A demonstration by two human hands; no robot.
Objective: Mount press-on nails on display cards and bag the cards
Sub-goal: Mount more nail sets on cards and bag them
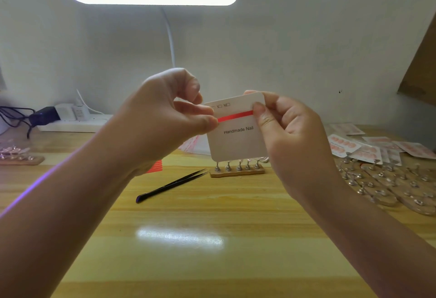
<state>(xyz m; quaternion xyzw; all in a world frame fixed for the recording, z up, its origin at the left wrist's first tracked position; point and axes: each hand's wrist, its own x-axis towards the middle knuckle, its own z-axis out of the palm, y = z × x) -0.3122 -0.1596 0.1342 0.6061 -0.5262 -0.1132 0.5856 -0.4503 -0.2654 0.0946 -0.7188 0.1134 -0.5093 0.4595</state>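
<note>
- The right hand [283, 130] pinches the display card [237, 141] by its upper right corner, holding it in the air above the wooden table [212, 215], while the left hand [165, 118] pinches the left end of the red strip [236, 115] lying across the card.
- The strip (probably adhesive tape) could go down crooked or wrinkle if the left pull drifts off level.
- A corner-only grip could let the card twist or bend under pressure.
- If the card drops, it could hit the nail stand [237, 170] just beyond, or the tweezers [172, 185].
</note>
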